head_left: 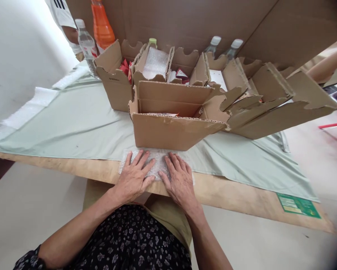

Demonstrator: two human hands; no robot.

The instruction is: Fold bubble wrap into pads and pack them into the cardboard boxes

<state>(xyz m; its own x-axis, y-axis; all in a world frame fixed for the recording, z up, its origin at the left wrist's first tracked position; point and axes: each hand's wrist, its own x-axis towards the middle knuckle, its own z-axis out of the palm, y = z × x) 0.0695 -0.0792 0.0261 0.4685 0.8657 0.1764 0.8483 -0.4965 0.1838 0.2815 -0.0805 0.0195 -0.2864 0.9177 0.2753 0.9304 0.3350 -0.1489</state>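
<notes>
A clear piece of bubble wrap [158, 165] lies flat at the front edge of the table. My left hand [134, 175] rests palm down on its left part, fingers spread. On the right part lies my right hand [179, 178], also flat with the fingers stretched out. The two thumbs point toward each other with a small gap between them. Just beyond my fingertips stands an open cardboard box [168, 131], with some red and white items partly visible inside. Whether anything lies beneath the wrap, I cannot tell.
Behind stand several open cardboard bins, one holding a bubble-wrapped item [155, 63]. An orange bottle [103, 26] and a clear bottle [86, 45] stand at the back left. A pale green cloth [72, 127] covers the table. Parts of other people show at both sides.
</notes>
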